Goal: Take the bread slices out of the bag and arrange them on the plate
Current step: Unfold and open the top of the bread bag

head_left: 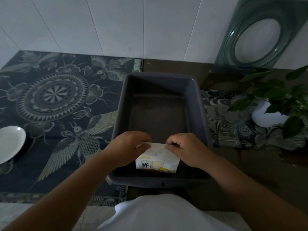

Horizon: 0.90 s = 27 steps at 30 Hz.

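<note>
While a white round plate (10, 144) sits at nine o'clock, both hands, left hand (129, 148) and right hand (186, 148), pinch the white printed bread bag (157, 160) inside the grey plastic tub (198, 104).

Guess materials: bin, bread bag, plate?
Bin: likely moulded plastic, matte grey, with rounded rim and corners. Bread bag: thin white printed film or paper, creased at the top where the left hand and right hand pinch it; which one is unclear. Plate: probably glazed ceramic, glossy white.
</note>
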### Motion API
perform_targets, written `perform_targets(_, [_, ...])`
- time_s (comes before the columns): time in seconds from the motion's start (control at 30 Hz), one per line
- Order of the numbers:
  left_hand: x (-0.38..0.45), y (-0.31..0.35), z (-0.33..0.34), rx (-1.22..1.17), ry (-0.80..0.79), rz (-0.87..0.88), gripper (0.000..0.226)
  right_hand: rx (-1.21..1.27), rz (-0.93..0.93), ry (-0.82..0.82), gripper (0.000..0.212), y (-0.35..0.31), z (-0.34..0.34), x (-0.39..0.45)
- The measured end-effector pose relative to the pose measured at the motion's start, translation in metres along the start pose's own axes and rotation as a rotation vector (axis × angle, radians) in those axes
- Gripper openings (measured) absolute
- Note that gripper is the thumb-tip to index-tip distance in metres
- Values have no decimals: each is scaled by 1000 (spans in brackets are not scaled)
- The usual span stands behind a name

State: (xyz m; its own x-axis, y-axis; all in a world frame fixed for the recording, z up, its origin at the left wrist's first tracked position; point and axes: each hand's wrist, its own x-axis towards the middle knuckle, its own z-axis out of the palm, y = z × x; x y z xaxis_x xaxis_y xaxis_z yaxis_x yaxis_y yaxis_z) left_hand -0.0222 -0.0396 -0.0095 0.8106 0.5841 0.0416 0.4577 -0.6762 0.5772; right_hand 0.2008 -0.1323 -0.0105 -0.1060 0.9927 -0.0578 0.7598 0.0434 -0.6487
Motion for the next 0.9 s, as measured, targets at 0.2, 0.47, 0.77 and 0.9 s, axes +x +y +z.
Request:
perform_targets(0.2, [-5,9,6,272,118,211,29,237,165,-33,15,0,-3,1])
perform_targets(0.47, [-5,14,7,346,88,173,7,379,313,-19,14,2,-6,14])
perform_targets(0.77, [-34,18,4,388,47,314,23,9,151,81,11,3,-15,20])
perform_targets(0.9, [-42,18,5,388,60,356,9,-98,26,214,11,-1,-20,23])
